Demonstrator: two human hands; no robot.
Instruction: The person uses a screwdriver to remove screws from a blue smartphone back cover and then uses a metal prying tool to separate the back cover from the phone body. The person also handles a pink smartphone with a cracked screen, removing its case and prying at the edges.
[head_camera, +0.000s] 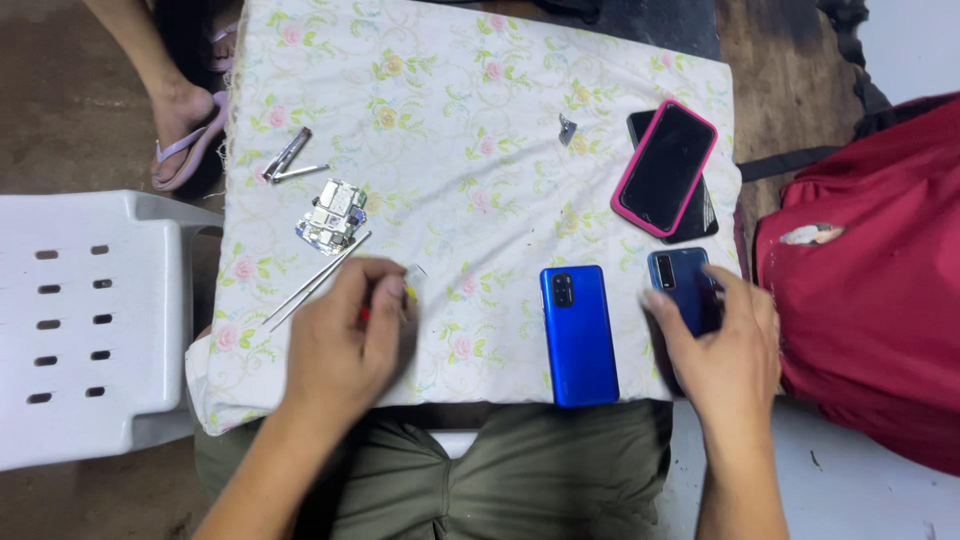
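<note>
The right hand (725, 350) lies at the lower right of the frame with its fingers curled over a dark blue phone (680, 285), which is back side up on the flowered cloth (480, 120) that covers the worktop; the hand covers the lower part of the phone, and only the upper end with the camera shows above the fingers. The long axis of this phone runs up and down in the frame, almost in line with the forearm. Just to its left, apart from it, a bright blue phone (579, 335) lies in the same direction, untouched, between the two hands. The left hand (345, 340), at lower centre-left, is closed around a small tool with a red and yellow handle (408, 293). The long tweezers (318, 280) lie just beside it, up-left, pointing toward a bare circuit board (333, 215).
</note>
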